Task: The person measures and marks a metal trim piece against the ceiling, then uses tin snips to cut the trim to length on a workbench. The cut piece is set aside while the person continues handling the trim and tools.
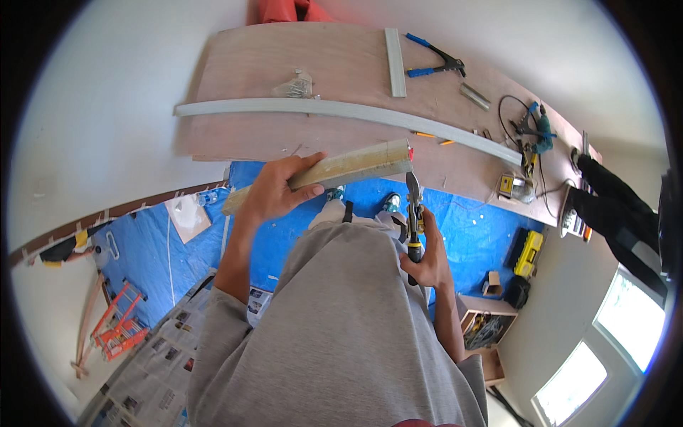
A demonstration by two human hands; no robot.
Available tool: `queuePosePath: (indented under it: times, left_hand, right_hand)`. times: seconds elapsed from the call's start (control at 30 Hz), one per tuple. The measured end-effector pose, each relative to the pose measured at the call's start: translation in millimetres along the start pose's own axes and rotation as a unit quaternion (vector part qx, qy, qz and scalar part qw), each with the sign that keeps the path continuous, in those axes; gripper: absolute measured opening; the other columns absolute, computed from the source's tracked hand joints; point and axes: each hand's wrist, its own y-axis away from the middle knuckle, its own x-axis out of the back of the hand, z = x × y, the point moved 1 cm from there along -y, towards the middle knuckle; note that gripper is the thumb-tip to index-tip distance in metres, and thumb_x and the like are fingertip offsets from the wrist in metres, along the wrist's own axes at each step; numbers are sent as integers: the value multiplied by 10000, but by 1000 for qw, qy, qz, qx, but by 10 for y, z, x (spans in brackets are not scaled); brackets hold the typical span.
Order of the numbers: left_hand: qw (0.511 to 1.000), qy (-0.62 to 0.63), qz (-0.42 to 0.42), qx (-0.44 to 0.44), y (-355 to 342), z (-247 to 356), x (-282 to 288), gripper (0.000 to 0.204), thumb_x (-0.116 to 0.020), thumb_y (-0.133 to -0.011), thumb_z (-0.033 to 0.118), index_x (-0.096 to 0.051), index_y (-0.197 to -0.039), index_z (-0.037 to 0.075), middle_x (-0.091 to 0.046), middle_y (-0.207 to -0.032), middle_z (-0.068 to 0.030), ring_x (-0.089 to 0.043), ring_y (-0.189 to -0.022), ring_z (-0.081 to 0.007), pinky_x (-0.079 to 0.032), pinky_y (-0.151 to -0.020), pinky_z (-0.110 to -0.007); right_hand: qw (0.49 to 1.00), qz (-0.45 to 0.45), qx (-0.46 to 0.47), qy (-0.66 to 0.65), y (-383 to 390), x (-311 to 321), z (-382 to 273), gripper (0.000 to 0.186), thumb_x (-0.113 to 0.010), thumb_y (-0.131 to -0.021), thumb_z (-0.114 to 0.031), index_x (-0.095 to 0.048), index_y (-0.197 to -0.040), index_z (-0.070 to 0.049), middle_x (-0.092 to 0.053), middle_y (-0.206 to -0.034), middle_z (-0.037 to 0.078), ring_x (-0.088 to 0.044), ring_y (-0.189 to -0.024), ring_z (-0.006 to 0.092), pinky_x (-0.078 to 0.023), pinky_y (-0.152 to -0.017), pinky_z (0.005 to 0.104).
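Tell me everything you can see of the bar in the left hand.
The bar is long and pale tan, with two lengthwise faces showing; wood or metal, I cannot tell. The left hand grips it toward its left end, which pokes out beyond the wrist. It slants up rightward in the picture, above the blue sheet. A red spot shows at its right end, close to the tip of the tool; contact is unclear.

The head-mounted fisheye camera faces down past the nearby shirt, taking in the tabletop beyond.
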Motion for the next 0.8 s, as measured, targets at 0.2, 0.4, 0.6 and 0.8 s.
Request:
queuePosePath:
  times: [0.2, 0.4, 0.6, 0.8]
  left_hand:
    - [994, -92, 57, 26, 178, 491, -317, 690, -790, -863, 467, -641, -1406, 67, -641, -870, -152, -628, -770, -324, -505, -725, -403]
    - [987, -112, 92, 75, 399, 816, -687, 693, -796, -861, 473, -645, -1403, 70, -641, -849, -137, -623, -744, -301, -504, -699, -396]
    - [985, -98, 99, 103, 561, 926, -964, 681, -767, -888, 488, -649, -1394, 48, -652, -854, -129, -625, -747, -269, -494, -684, -373]
    - [985, -69, 108, 115, 680, 930, -1169, 673, -748, -909, 499, -653, -1391, 38, -691, -910, -130, -634, -763, -242, -498, -691, -355]
  right_hand:
    - [998, -47, 39, 5, -15, 440, 261, 984, -683, -607, -163, -362, -1504, 82, -570, -1340, 247, -559, -1251, 381, -398, -1122, 448]
    - [991, -127, 40, -15, 58, 735, 498, 943, -697, -635, -159, -366, -1483, 84, -543, -1315, 279, -528, -1281, 429, -374, -1144, 455]
    - [987, -152, 49, -25, 170, 843, 646, 947, -699, -633, -167, -368, -1482, 89, -548, -1316, 274, -531, -1275, 418, -376, -1137, 455]
    - [987, -148, 62, -28, 271, 861, 742, 770, -681, -595, -266, -482, -1279, 27, -533, -1111, 163, -529, -1040, 316, -434, -992, 439]
